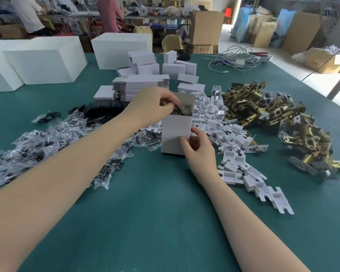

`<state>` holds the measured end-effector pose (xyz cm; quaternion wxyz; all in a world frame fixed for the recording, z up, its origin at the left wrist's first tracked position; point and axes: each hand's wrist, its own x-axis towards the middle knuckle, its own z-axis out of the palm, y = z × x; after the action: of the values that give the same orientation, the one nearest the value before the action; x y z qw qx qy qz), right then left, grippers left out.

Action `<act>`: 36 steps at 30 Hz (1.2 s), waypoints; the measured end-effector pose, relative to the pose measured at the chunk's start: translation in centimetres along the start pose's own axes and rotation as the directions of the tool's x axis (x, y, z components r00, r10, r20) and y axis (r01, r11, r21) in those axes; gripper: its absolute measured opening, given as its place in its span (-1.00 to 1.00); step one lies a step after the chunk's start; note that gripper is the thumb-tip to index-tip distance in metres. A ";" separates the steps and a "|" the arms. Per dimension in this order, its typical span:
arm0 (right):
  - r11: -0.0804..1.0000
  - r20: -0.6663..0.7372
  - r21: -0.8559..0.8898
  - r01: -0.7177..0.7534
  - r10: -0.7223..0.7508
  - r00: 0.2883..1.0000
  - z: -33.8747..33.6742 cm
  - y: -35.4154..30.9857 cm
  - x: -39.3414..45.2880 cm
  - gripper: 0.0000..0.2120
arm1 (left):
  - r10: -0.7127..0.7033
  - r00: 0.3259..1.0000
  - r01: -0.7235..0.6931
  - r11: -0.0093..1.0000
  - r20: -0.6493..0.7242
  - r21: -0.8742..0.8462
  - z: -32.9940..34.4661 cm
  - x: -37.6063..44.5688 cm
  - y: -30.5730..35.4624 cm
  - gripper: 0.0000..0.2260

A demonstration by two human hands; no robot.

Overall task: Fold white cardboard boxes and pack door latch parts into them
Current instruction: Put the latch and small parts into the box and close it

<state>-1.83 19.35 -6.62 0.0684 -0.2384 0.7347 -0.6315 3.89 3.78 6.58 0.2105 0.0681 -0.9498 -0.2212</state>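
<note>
A small white cardboard box stands upright on the green table, its top open. My right hand grips its lower right corner. My left hand is over the open top, fingers pinching a clear bag of dark parts that dips into the box. Brass door latches lie heaped to the right. White cardboard inserts are scattered between the box and the latches. A stack of flat unfolded boxes sits behind my left hand.
Clear bags of dark screws spread across the left. Black round plates lie behind them. Folded small boxes and big white blocks stand at the back, with cables far right. Two people work at benches beyond.
</note>
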 end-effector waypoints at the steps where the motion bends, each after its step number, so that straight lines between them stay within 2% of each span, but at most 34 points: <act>1: 1.000 0.000 -0.001 0.001 -0.001 1.000 0.0 0.0 0.0 -0.71 | -0.017 1.000 0.017 0.999 -0.010 -0.034 -0.1 -0.1 0.0 -0.77; 3: 1.000 -0.004 -0.001 0.002 -0.002 1.000 0.0 0.0 0.0 -0.70 | -0.012 1.000 0.012 0.999 0.002 -0.035 0.0 -0.4 0.1 -0.80; 6: 1.000 -0.005 0.006 0.003 -0.003 1.000 0.1 -0.1 0.0 -0.70 | 0.062 0.998 -0.062 0.990 0.006 0.125 -0.2 -0.5 0.2 -0.75; 10: 1.000 -0.005 0.009 0.004 -0.004 1.000 0.0 -0.1 0.0 -0.70 | 0.116 0.991 -0.133 0.926 0.068 0.353 -0.4 -0.2 0.5 -0.71; 13: 1.000 -0.007 0.000 0.010 -0.010 1.000 0.0 -0.2 -0.1 -0.71 | 0.135 0.986 -0.162 0.897 0.094 0.412 0.0 -0.7 0.2 -0.67; 15: 1.000 -0.006 -0.002 0.011 -0.011 1.000 0.0 -0.2 0.0 -0.71 | 0.122 0.991 -0.102 0.957 -0.058 0.271 0.9 -1.4 -0.2 -0.71; 17: 1.000 -0.004 -0.002 0.009 -0.009 1.000 0.0 -0.4 0.0 -0.69 | -0.050 0.973 0.037 0.997 -0.224 -0.061 2.4 -2.3 -0.4 -0.70; 19: 1.000 -0.001 -0.006 0.016 -0.016 1.000 0.1 -0.5 -0.2 -0.58 | -0.268 0.942 0.171 0.901 -0.203 -0.398 4.0 -3.1 -0.4 -0.66; 21: 0.999 0.011 -0.011 0.045 -0.045 0.999 0.0 -0.7 -0.5 -0.44 | -0.352 0.925 0.211 0.788 -0.141 -0.578 5.5 -3.9 -0.4 -0.68; 22: 0.998 0.018 -0.011 0.066 -0.066 0.998 0.0 -0.8 -0.6 -0.41 | -0.358 0.920 0.187 0.762 -0.162 -0.621 6.2 -4.2 -0.5 -0.71; 25: 0.992 0.041 -0.026 0.122 -0.121 0.992 -0.3 -1.3 -0.8 -0.38 | -0.363 0.876 0.074 0.752 -0.317 -0.656 7.7 -5.3 -0.3 -0.76; 29: 0.972 0.045 -0.049 0.228 -0.226 0.973 -0.4 -2.5 -1.2 -0.34 | -0.311 0.826 -0.023 0.815 -0.470 -0.579 9.4 -6.4 -0.1 -0.69; 32: 0.942 -0.019 -0.059 0.330 -0.332 0.943 -0.5 -4.2 -1.0 -0.51 | -0.276 0.820 -0.032 0.853 -0.502 -0.521 10.1 -6.7 0.0 -0.65; 36: 0.962 -0.153 0.045 0.271 -0.262 0.953 -0.6 -4.9 -0.1 -0.78 | -0.220 0.823 -0.065 0.879 -0.523 -0.472 10.4 -6.8 -0.3 -0.60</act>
<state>-0.68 19.46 -1.80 -0.0635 -0.2861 0.6779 -0.6742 5.57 9.10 -4.51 0.4812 0.1170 -0.7589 -0.4229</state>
